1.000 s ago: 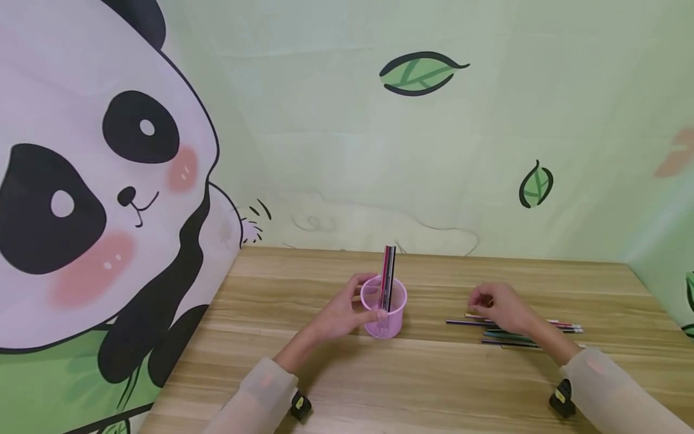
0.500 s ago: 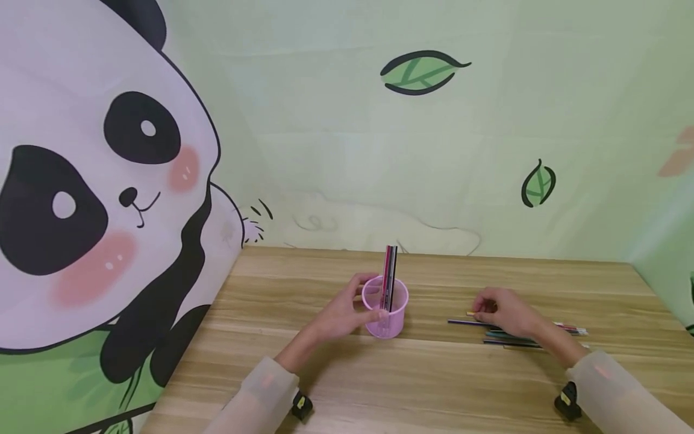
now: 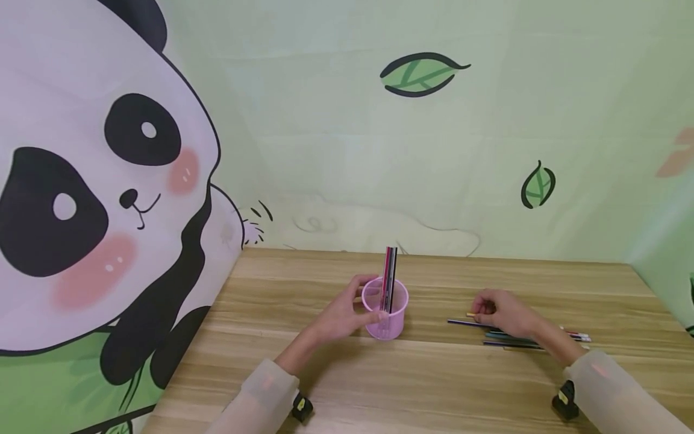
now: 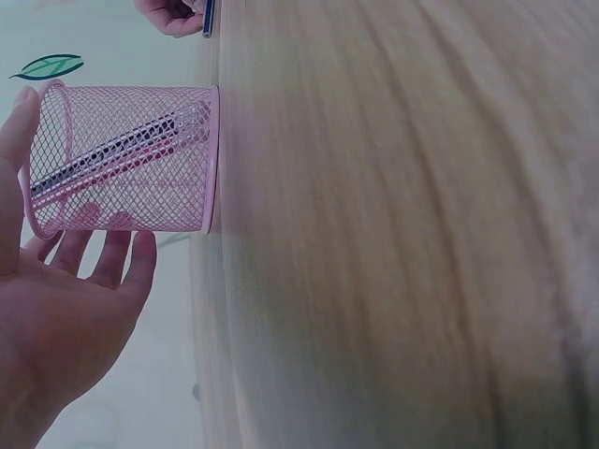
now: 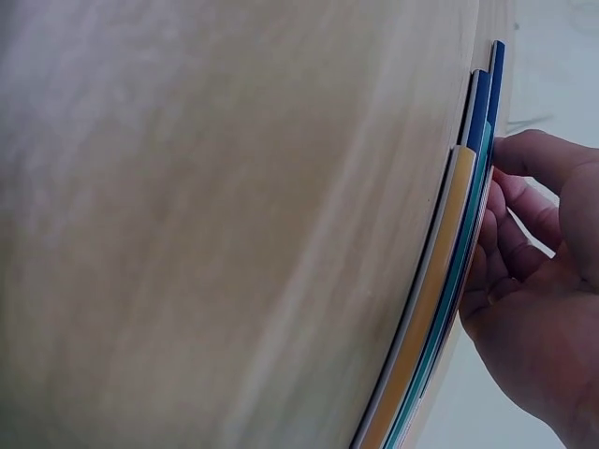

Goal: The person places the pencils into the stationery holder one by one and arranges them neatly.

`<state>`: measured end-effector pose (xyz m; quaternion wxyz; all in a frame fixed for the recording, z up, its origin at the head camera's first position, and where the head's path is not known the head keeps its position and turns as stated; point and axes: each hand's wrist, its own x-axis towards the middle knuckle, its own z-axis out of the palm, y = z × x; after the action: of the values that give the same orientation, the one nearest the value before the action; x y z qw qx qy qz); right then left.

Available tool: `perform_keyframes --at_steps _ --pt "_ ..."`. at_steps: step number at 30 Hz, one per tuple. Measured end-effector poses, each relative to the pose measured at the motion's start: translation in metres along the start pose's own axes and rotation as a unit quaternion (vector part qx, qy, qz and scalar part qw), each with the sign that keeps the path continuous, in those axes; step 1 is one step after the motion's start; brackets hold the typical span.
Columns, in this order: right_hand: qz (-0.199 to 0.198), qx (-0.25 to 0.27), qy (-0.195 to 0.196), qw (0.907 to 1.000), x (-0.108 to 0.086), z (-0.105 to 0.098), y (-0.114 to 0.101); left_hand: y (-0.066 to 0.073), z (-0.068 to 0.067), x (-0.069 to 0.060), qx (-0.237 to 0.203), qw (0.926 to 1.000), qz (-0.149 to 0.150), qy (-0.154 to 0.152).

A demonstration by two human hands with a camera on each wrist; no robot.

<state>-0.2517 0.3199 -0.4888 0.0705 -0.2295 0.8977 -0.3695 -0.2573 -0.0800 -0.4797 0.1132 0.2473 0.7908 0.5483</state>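
My left hand (image 3: 340,313) grips the pink mesh cup (image 3: 394,325) from its left side, thumb at the front and fingers behind; the cup (image 4: 178,159) is upright on the table. Several pencils (image 3: 388,274) stand in it, leaning at its near side. At the right, my right hand (image 3: 509,312), fingers curled, pinches a pencil whose yellowish tip (image 3: 470,314) sticks out past the fingertips; its grip is partly hidden. Beneath that hand lie several loose pencils (image 3: 512,343). The right wrist view shows an orange pencil (image 5: 435,290) beside blue and teal ones, near my right hand (image 5: 543,271).
The wooden table (image 3: 434,386) reaches back to a green backdrop (image 3: 325,120) printed with leaves and a large panda (image 3: 146,199) at the left. Between the cup and the pencil pile, a dark blue pencil (image 3: 461,322) points left.
My right hand has moved slightly down toward the pencils, and the yellowish tip shows more clearly at its fingertips. Some pencil ends at the right have shifted a little. The left hand keeps its grip.
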Motion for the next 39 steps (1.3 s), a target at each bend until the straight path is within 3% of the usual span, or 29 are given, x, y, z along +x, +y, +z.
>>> perform_keyframes --at_steps 23,31,39 --pt "0.024 -0.015 0.023 0.9993 0.004 0.001 -0.003 -0.001 0.0 0.0 -0.007 1.0 0.004 -0.003" --pt "-0.018 -0.063 0.04 0.997 0.012 -0.005 -0.008 0.002 0.001 0.0 0.0 1.0 -0.001 -0.001" --pt "-0.065 -0.13 0.07 0.9869 0.018 -0.015 -0.029 0.002 0.001 0.0 0.005 1.0 -0.004 0.0"
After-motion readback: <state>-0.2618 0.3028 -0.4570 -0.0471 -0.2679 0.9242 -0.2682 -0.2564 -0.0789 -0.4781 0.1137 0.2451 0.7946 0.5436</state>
